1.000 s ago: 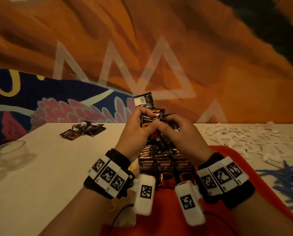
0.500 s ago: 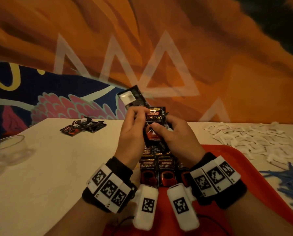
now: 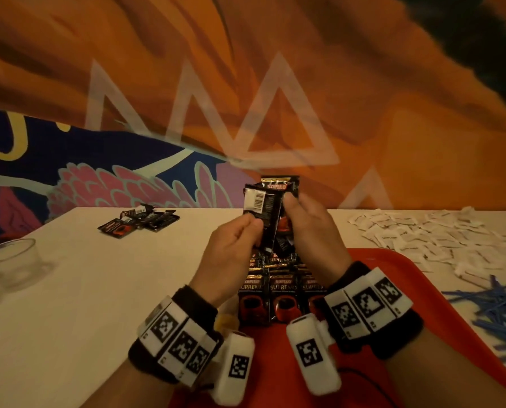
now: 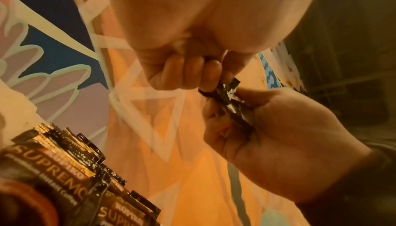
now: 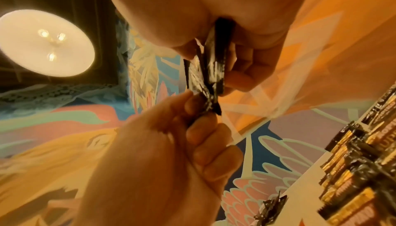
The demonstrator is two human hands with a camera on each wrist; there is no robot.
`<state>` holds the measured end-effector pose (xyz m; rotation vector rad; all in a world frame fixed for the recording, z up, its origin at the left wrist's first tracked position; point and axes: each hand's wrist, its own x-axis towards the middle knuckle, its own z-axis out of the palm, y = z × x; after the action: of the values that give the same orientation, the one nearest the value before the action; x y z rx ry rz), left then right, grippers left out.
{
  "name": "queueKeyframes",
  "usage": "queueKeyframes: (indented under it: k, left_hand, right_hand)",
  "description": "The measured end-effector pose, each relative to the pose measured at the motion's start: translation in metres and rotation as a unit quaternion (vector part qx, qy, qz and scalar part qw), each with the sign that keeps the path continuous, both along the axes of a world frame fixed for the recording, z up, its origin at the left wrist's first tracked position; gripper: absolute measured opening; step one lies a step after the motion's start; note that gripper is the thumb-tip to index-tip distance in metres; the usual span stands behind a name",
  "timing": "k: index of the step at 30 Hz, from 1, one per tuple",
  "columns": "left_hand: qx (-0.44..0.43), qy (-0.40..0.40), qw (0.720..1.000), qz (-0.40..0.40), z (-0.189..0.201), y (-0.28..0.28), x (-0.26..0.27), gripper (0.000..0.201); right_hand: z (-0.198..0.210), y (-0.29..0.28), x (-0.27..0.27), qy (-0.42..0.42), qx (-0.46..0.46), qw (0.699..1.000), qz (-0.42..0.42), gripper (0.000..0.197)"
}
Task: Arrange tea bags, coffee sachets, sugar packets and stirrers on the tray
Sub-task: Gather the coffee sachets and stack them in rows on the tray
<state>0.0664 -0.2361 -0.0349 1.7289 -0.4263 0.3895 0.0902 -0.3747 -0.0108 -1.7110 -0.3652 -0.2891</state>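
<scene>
Right hand (image 5: 246, 57) and left hand (image 5: 171, 136) both pinch black coffee sachets (image 5: 211, 70) beneath a round ceiling lamp (image 5: 46, 43).

Off-white tabletop (image 3: 98, 290), matte, meeting the wall along its far edge. Clear glass bowl (image 3: 9, 260) at the table's left edge, upright. Painted mural wall (image 3: 393, 142): orange ground overlaid with pale translucent triangle outlines (image 3: 278, 113); lower left, a dark blue field with pink scalloped feather shapes (image 3: 104, 187) edged in pale teal. Round white ceiling lamp (image 5: 46, 43), apparently three lit bulbs, seen blurred from the right wrist.
</scene>
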Motion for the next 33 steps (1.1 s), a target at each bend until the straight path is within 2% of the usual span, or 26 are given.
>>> queueKeyframes:
  k: [2, 4, 8, 10, 12, 13, 14, 15, 16, 17, 18, 19, 20, 22, 24, 27, 29, 31, 33]
  left_hand:
    - [0.014, -0.001, 1.000, 0.004, -0.002, -0.001, -0.002, 0.046]
    - [0.016, -0.004, 1.000, -0.006, -0.003, -0.003, -0.004, 0.034]
    - [0.000, -0.002, 0.999, -0.036, -0.004, -0.004, -0.005, 0.029]
    - [-0.006, -0.007, 0.998, -0.056, -0.003, -0.002, -0.007, 0.024]
    - [-0.018, -0.029, 0.998, -0.052, 0.001, 0.000, -0.011, 0.013]
    - [-0.039, -0.047, 0.998, -0.025, 0.004, 0.002, -0.012, 0.007]
    - [-0.063, -0.060, 0.996, 0.011, 0.007, 0.005, -0.012, 0.006]
    - [-0.089, -0.065, 0.993, 0.038, 0.008, 0.008, -0.011, 0.018]
    - [-0.113, -0.055, 0.991, 0.041, 0.008, 0.011, -0.010, 0.037]
    - [-0.144, -0.015, 0.989, 0.004, 0.009, 0.012, -0.009, 0.057]
    - [-0.192, 0.048, 0.978, -0.068, 0.010, 0.011, -0.011, 0.071]
    - [-0.239, 0.108, 0.956, -0.132, 0.009, 0.010, -0.013, 0.072]
    - [-0.274, 0.159, 0.932, -0.175, 0.010, 0.008, -0.018, 0.061]
    - [-0.296, 0.203, 0.913, -0.195, 0.012, 0.004, -0.020, 0.043]
    - [-0.315, 0.218, 0.904, -0.192, 0.012, 0.004, -0.021, 0.044]
    - [-0.324, 0.236, 0.898, -0.181, 0.013, 0.005, -0.021, 0.050]
    - [-0.334, 0.243, 0.893, -0.180, 0.014, 0.005, -0.021, 0.049]
    - [-0.349, 0.240, 0.889, -0.173, 0.013, 0.006, -0.019, 0.046]
    - [-0.361, 0.234, 0.889, -0.157, 0.013, 0.008, -0.016, 0.042]
  right_hand:
    - [0.002, 0.000, -0.007, -0.036, -0.044, 0.998, -0.007, 0.041]
    - [0.002, 0.000, -0.010, -0.064, -0.082, 0.994, -0.016, 0.040]
    - [0.002, -0.002, -0.010, -0.068, -0.087, 0.994, 0.000, 0.049]
    - [-0.001, -0.002, -0.007, -0.080, -0.099, 0.992, -0.017, 0.035]
    - [-0.001, -0.006, -0.002, -0.066, -0.071, 0.995, -0.031, 0.026]
    - [0.000, -0.009, 0.000, -0.051, -0.043, 0.997, -0.030, 0.025]
    - [0.003, -0.012, 0.001, -0.037, -0.014, 0.999, -0.022, 0.022]
    - [0.005, -0.015, 0.001, -0.026, 0.007, 1.000, -0.002, 0.020]
    - [0.007, -0.015, -0.001, -0.017, 0.018, 0.999, 0.032, 0.018]
    - [0.009, -0.013, -0.006, -0.007, 0.012, 0.997, 0.078, 0.020]
    - [0.010, -0.009, -0.011, 0.000, -0.007, 0.993, 0.122, 0.024]
    - [0.008, -0.002, -0.015, -0.005, -0.038, 0.988, 0.149, 0.025]
    - [0.005, 0.004, -0.018, -0.021, -0.069, 0.985, 0.155, 0.026]
    - [-0.001, 0.012, -0.018, -0.049, -0.113, 0.982, 0.141, 0.030]
    - [-0.004, 0.013, -0.016, -0.043, -0.128, 0.981, 0.140, 0.036]
    - [-0.001, 0.008, -0.017, -0.052, -0.125, 0.981, 0.139, 0.028]
    - [0.001, 0.003, -0.016, -0.080, -0.138, 0.981, 0.109, 0.031]
    - [0.004, -0.004, -0.014, -0.103, -0.173, 0.978, 0.060, 0.046]
    - [0.009, -0.012, -0.015, -0.135, -0.212, 0.968, 0.017, 0.072]
